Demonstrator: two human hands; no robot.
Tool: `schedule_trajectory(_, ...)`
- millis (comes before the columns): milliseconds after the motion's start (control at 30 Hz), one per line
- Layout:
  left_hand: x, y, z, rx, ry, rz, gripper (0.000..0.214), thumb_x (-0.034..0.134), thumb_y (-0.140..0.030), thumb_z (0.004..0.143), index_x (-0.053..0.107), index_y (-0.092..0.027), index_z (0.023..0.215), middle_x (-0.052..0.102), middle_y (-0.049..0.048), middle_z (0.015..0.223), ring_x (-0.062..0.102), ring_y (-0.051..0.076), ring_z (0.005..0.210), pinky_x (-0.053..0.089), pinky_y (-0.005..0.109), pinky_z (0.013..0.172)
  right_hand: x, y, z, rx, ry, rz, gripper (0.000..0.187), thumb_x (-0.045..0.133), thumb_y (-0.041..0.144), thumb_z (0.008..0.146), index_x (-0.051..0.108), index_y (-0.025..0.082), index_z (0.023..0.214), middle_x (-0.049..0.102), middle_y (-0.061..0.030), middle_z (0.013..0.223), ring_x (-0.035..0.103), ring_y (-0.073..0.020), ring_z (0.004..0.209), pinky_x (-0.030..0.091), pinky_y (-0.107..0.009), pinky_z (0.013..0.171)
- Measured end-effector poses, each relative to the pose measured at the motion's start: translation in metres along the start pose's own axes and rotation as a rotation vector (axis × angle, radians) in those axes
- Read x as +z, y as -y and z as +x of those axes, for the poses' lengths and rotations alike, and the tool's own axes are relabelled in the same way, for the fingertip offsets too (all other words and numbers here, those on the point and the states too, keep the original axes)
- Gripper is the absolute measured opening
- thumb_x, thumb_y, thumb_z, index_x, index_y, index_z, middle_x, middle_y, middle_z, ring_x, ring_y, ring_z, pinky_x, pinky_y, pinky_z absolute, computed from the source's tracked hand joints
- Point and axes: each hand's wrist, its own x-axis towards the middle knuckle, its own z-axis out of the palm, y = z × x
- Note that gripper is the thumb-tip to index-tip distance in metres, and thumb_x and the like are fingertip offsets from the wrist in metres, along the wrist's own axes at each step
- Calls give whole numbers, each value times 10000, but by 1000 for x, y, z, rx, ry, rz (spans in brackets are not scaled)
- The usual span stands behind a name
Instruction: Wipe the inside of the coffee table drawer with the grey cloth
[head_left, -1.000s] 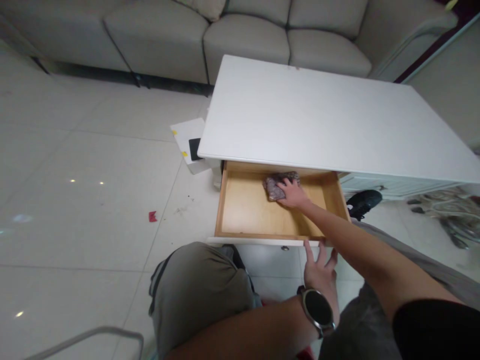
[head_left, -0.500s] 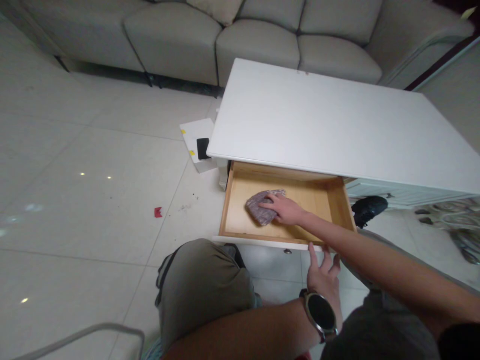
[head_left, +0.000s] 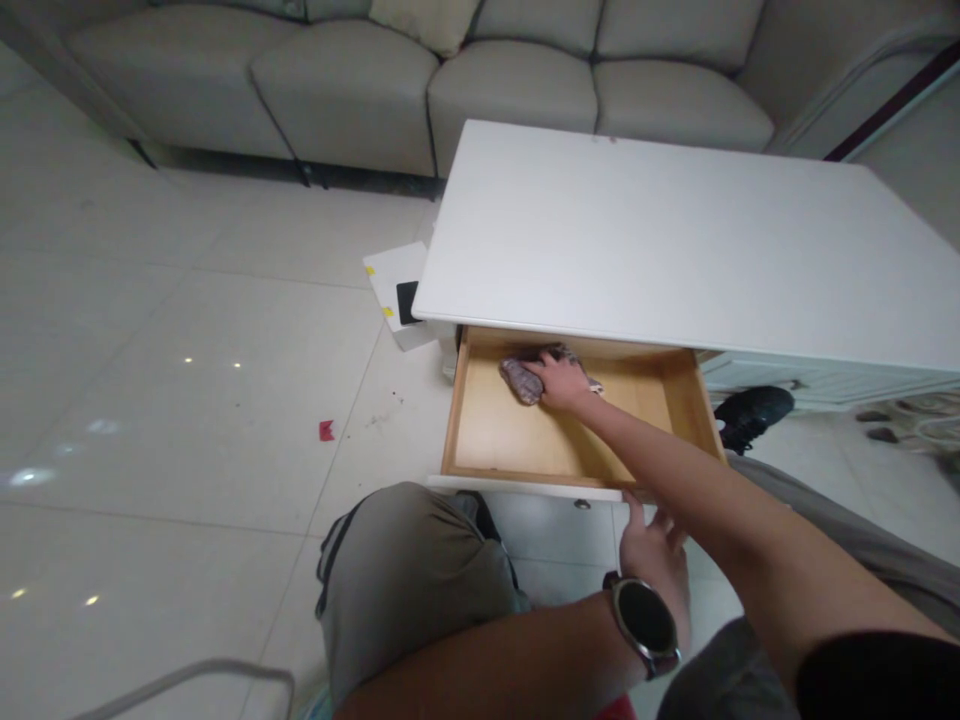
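A pulled-out wooden drawer (head_left: 480, 440) with a white front juts from a white coffee table (head_left: 637, 230). Inside it, toward the back, my right hand (head_left: 564, 382) presses down on a crumpled purple-grey patterned cloth (head_left: 523, 382), fingers closed over it. The cloth bunches against the drawer floor near the back wall. My left hand (head_left: 654, 555), below a wrist watch (head_left: 645, 615), holds the right part of the drawer's front edge. Its thumb rests at the top edge, while my right forearm covers some of its fingertips. A small round knob (head_left: 582, 504) sits on the drawer front.
Beyond the table stands a grey sofa (head_left: 345, 90). A white box (head_left: 394, 265) with a dark flat object (head_left: 407, 302) on it lies left of the table. A red scrap (head_left: 326, 430) is on the tiled floor. A black shoe (head_left: 754, 415) is right of the drawer.
My right hand has moved the cloth from the drawer's middle toward its back wall, and the cloth is more bunched. My left hand stays at the drawer front, its fingers less spread.
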Motion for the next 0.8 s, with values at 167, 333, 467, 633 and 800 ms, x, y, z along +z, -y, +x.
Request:
schedule_trajectory(167, -1, 5, -8, 189, 48, 201, 421, 511, -58, 743, 792, -313, 925, 722, 83, 1099, 388, 298, 1451, 107, 626, 1263, 26, -80, -43, 125, -37, 22, 792, 663, 311, 767, 439, 325, 1526, 458, -181, 1478, 504, -417, 1233, 418, -547, 987)
schedule_trajectory(333, 6, 8, -7, 168, 37, 170, 471, 514, -61, 715, 786, -317, 1000, 710, 105, 1098, 386, 306, 1455, 87, 638, 1260, 39, -147, -102, 362, -67, 28, 718, 565, 392, 826, 476, 155, 1498, 451, -326, 1405, 555, -478, 1198, 453, -584, 901)
schedule_trajectory(467, 5, 13, -6, 111, 30, -67, 504, 505, -64, 730, 768, -337, 1063, 704, 87, 1108, 392, 291, 1458, 64, 615, 1251, 45, -148, -114, 349, -100, 131, 727, 650, 395, 776, 537, 175, 1460, 475, -304, 1398, 569, -476, 1205, 437, -564, 967)
schedule_trajectory(633, 5, 16, -7, 76, 16, -189, 485, 493, -84, 750, 756, -328, 1077, 685, 88, 1107, 378, 293, 1468, 16, 581, 1258, 38, -109, -77, 361, -160, 382, 570, 614, 337, 803, 609, 151, 1341, 621, -232, 1257, 663, -374, 1079, 520, -477, 917)
schedule_trajectory(800, -5, 0, -4, 52, -8, -278, 363, 498, -115, 834, 742, -327, 998, 689, 91, 1035, 450, 330, 1411, 72, 637, 1259, 22, -26, -16, 300, -155, 822, 512, 490, 371, 862, 590, 170, 1322, 735, -109, 1128, 710, -265, 961, 577, -424, 853)
